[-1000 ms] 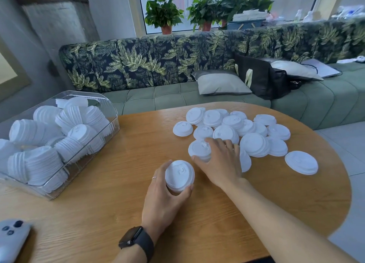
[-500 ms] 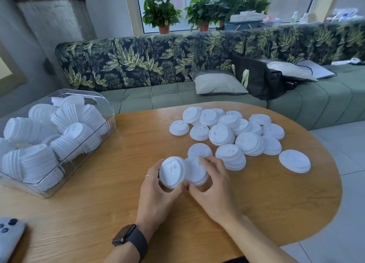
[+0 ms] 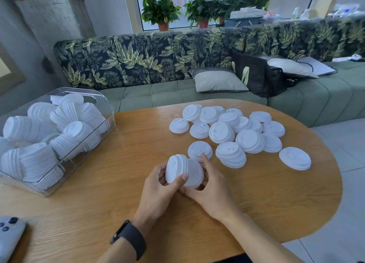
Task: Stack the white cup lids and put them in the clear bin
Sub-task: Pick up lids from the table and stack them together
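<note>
- White plastic cup-lid stack (image 3: pixel 175 169), tilted on edge over the wooden worktop (image 3: pixel 118 213); our left hand (image 3: pixel 158 193) grips it;
- our right hand (image 3: pixel 212 191) holds further white lids (image 3: pixel 195 174) against it

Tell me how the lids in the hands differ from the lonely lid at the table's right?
The held stack is several lids, tipped on edge; the lone lid is one, flat on the table. The left hand and right hand grip the held stack; nothing touches the lone lid. Both are white and round.
</note>
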`<state>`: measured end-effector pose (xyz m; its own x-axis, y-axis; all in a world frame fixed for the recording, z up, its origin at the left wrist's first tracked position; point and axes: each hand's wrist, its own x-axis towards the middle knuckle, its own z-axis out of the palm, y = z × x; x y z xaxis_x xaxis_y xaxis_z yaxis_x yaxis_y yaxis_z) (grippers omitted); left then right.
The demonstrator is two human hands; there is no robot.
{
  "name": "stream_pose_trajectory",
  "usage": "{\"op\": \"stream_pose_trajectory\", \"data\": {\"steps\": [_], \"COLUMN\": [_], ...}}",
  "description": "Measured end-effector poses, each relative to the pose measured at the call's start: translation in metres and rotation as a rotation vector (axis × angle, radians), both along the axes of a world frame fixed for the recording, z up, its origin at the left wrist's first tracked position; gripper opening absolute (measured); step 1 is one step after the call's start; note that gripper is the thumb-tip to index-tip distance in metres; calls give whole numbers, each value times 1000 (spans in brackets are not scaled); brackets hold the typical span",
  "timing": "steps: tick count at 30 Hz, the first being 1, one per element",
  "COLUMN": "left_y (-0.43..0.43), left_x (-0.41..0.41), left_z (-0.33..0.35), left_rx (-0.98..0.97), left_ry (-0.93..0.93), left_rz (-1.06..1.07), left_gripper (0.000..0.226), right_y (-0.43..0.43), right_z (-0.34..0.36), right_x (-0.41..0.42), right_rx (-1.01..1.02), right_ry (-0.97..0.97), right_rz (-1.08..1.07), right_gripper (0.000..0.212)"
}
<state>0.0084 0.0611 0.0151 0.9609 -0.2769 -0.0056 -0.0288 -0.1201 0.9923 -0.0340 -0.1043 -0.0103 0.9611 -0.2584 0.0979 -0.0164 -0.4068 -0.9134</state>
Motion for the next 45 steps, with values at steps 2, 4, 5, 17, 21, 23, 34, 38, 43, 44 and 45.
{"op": "stream_pose_trajectory", "data": {"steps": [2, 4, 5, 17, 21, 23, 34, 38, 43, 44, 45], "left_y": [1, 3, 3, -2, -7, -7, -10, -9, -9, -9, -9], "left_x": [3, 5, 5, -5, -10, -10, -10, -9, -9, -9, -9], "left_z": [-1, -3, -4, -11, -14, -14, -16, -17, -18, -18, -18], "left_rx": [-37, -58, -59, 139, 289, 330, 415, 441, 462, 463, 466], "left_ry": [34, 57, 61, -167, -334, -352, -438, -475, -490, -487, -484], "left_rz": [37, 58, 65, 88, 85, 79, 16, 16, 9, 3, -4], "left_gripper": [70, 73, 74, 75, 84, 87, 81, 81, 83, 84, 85], "right_y": [-4, -11, -14, -20, -23, -23, -20, -18, -15, -14, -14], "right_z": [3, 7, 10, 24, 24, 24, 24, 25, 26, 26, 26], "right_x": [2, 3, 3, 5, 5, 5, 1, 0, -3, -4, -4], "right_rx": [66, 159, 222, 938, 985, 986, 1050, 1009, 898, 875, 863], "right_ry": [64, 114, 135, 151, 160, 164, 199, 207, 180, 175, 171], "right_rz": [6, 22, 37, -102, -78, -63, 117, 157, 198, 202, 197], "right_gripper": [124, 121, 116, 23, 19, 19, 29, 34, 36, 35, 32]}}
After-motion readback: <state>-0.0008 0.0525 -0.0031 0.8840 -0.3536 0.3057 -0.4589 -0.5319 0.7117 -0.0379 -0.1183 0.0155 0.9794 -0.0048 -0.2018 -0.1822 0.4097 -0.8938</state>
